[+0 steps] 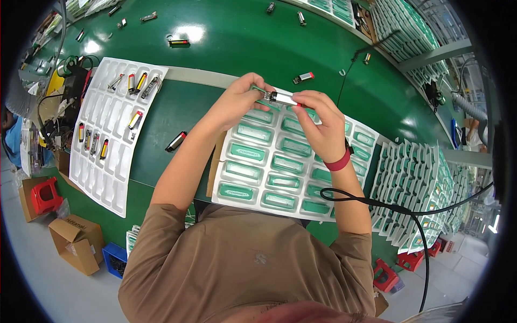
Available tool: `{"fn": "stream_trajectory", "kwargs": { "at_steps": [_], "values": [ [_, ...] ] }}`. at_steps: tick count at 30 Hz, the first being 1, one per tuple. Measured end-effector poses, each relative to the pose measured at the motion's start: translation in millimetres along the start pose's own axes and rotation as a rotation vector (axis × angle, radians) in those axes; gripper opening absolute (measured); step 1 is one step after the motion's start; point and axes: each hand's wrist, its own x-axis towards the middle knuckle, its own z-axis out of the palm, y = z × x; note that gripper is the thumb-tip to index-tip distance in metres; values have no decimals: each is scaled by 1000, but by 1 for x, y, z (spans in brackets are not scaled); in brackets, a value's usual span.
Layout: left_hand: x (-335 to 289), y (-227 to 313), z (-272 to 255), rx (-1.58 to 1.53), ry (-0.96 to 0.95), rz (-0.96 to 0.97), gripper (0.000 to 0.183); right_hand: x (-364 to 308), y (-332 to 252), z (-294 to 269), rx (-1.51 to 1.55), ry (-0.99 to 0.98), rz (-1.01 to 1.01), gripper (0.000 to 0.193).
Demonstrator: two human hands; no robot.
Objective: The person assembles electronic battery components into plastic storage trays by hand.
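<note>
Both my hands hold one small stick-shaped part (pixel 283 99) above the far edge of a white moulded tray. Its body is white with a black band, with metal towards its left end and a bit of red at the right. My left hand (pixel 242 99) closes around the left end, which is partly hidden by the fingers. With thumb and fingertips, my right hand (pixel 321 121) pinches the right end. Beneath them, the white tray (pixel 219 185) carries green pieces (pixel 249 152) in its compartments, several under clear-looking covers.
A second white tray (pixel 110 110) at the left holds several slim battery-like parts. More lie on the green table (pixel 231 40), including one (pixel 176 141) left of my left forearm. Stacked trays (pixel 406 188) stand at the right. A black cable (pixel 371 202) crosses over my right forearm.
</note>
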Motion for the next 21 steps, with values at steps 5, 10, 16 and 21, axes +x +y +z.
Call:
{"fn": "stream_trajectory", "kwargs": {
  "at_steps": [5, 10, 16, 21],
  "values": [
    [-9, 16, 15, -57, -74, -192, 32, -3, 12, 3, -252, 31, -194, 21],
    [1, -6, 1, -303, -233, -96, 35, -8, 12, 9, -314, 46, -209, 20],
    [-1, -8, 7, -374, -247, -68, 39, -8, 17, 9, -411, -9, -307, 26],
    [-1, -11, 7, -337, -268, -80, 41, -8, 19, 9, -471, -40, -351, 27]
  ]
}}
